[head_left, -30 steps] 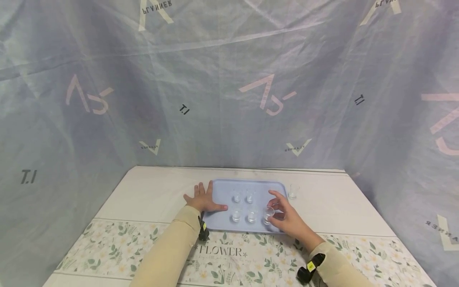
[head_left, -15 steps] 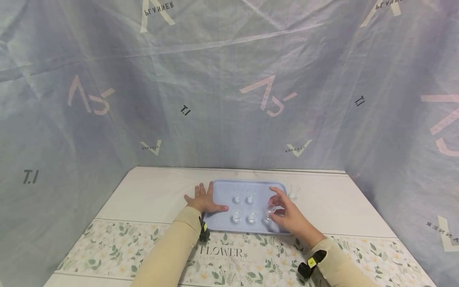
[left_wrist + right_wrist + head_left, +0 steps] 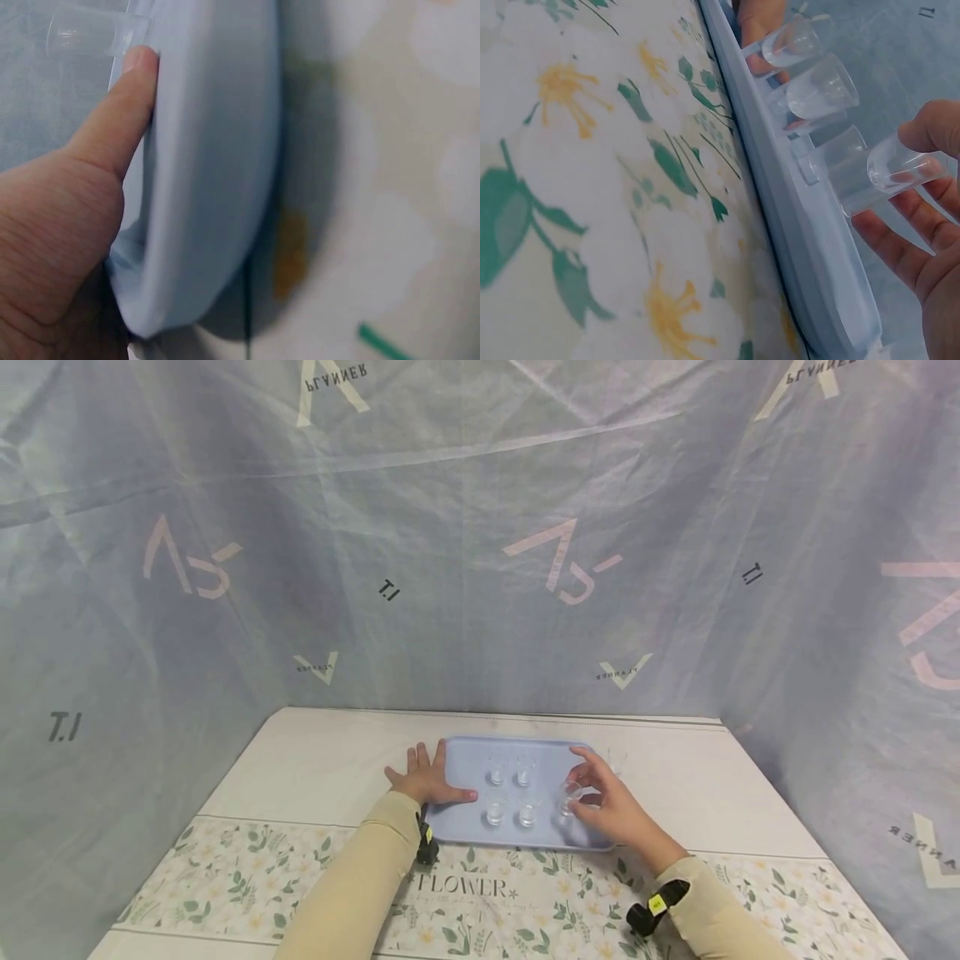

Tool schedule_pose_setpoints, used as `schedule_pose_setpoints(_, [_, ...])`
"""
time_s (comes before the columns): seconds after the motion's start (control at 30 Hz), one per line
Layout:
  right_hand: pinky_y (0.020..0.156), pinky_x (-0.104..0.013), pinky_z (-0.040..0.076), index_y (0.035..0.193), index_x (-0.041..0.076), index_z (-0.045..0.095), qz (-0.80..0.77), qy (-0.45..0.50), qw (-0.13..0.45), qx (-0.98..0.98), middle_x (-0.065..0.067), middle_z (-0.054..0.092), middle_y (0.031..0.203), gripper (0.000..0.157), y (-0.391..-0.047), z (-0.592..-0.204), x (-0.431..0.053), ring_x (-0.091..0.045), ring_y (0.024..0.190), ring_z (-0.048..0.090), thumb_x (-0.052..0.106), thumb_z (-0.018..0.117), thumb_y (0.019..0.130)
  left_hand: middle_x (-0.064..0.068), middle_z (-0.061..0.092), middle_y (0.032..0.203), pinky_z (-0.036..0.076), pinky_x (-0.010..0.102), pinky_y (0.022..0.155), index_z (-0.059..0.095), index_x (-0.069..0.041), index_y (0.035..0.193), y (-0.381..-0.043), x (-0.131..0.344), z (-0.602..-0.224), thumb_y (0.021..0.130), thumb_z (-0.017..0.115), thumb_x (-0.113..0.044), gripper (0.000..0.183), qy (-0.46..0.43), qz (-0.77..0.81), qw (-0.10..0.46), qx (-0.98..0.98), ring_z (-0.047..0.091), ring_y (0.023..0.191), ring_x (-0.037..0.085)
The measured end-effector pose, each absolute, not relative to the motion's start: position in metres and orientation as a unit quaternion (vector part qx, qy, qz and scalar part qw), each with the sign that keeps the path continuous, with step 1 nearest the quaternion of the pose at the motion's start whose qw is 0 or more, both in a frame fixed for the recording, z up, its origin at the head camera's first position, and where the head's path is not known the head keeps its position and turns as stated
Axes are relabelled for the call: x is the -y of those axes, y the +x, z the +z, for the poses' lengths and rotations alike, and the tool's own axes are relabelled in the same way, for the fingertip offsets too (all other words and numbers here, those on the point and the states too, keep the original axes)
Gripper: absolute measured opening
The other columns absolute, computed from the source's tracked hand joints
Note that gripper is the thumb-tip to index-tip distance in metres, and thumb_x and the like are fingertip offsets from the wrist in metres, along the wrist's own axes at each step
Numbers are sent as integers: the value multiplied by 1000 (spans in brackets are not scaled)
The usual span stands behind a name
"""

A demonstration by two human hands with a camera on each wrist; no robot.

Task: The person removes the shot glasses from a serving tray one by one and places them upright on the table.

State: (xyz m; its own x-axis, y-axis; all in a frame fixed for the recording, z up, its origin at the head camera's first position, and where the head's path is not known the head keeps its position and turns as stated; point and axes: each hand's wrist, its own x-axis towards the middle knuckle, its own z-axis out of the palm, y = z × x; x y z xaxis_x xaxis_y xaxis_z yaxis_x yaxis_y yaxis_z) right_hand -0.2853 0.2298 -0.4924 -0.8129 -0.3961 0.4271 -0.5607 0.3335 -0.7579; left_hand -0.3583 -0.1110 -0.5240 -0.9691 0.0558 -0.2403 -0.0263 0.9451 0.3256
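Note:
My right hand (image 3: 615, 814) pinches a small clear cup (image 3: 572, 793) between thumb and fingers, over the right part of a pale blue tray (image 3: 465, 833). In the right wrist view the held cup (image 3: 892, 169) is tilted, and another clear cup (image 3: 838, 154) shows close beside it, partly overlapped. My left hand (image 3: 429, 782) lies spread at the tray's left edge, thumb reaching over the rim. The left wrist view shows that thumb (image 3: 124, 112) straight along the inner side of the rim. Two cups (image 3: 527, 812) stand in the tray's front row and two cups (image 3: 497, 772) behind them.
Another clear cup (image 3: 617, 760) stands on the white table (image 3: 675, 777), off the tray's right end and partly behind my right hand. A flowered strip (image 3: 480, 910) runs along the table's front. Grey-blue curtains (image 3: 480, 610) enclose the back and sides.
My right hand has risen slightly and moved a little right and away with its cup, leaving a clear shape below it on the tray. The left hand stays put.

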Motion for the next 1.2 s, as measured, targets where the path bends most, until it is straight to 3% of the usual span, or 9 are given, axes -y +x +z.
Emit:
schedule_pose_setpoints(0.2, [79,-41,59,155,8,33,493,284,88,817,-15,60,111,89,-290,-495,-242,-29,99,65,-16,73,79,23,-7,167,-4,80,107,-2,-24,164,-363,113,-529,69,71,-81,133,7,172,123,-977,-10,154,40])
schedule_pose_setpoints(0.6, [77,-36,59,154,7,33,490,276,102,820,-18,59,111,87,-287,-490,-263,-33,100,65,-16,73,80,23,-7,167,-5,82,106,-2,-25,164,-366,115,-535,64,69,-86,137,8,178,115,-977,-10,153,41])
schedule_pose_setpoints(1.2, [77,-33,59,154,6,35,466,249,133,839,-18,59,109,87,-284,-489,-294,-24,97,66,-17,72,78,23,-7,167,-3,82,106,-2,-25,164,-367,114,-536,65,69,-86,137,10,173,122,-977,-9,153,41])
